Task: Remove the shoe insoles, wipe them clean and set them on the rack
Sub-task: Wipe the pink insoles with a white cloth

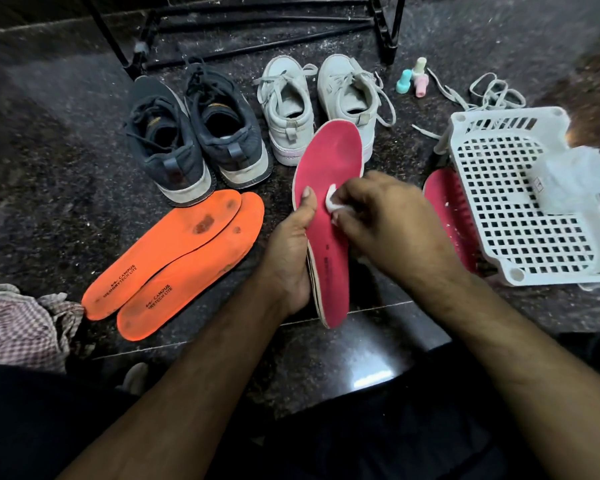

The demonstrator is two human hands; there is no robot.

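My left hand (293,251) grips a pink insole (329,157) by its left edge and holds it upright over the floor. My right hand (388,220) presses a small white wipe (334,201) against the insole's middle. A second pink insole (444,202) lies to the right, partly under a white basket. Two orange insoles (174,261) lie overlapping on the floor at the left, stained near the toes. Behind them stand a pair of dark grey sneakers (194,140) and a pair of white sneakers (312,102). A black metal rack (257,32) stands at the back.
A white perforated plastic basket (520,209) holds a clear packet of wipes (575,178). Loose white laces (478,95) and three small pastel bottles (414,79) lie at the back right. A checked cloth (21,320) sits at the left. The floor is dark speckled stone.
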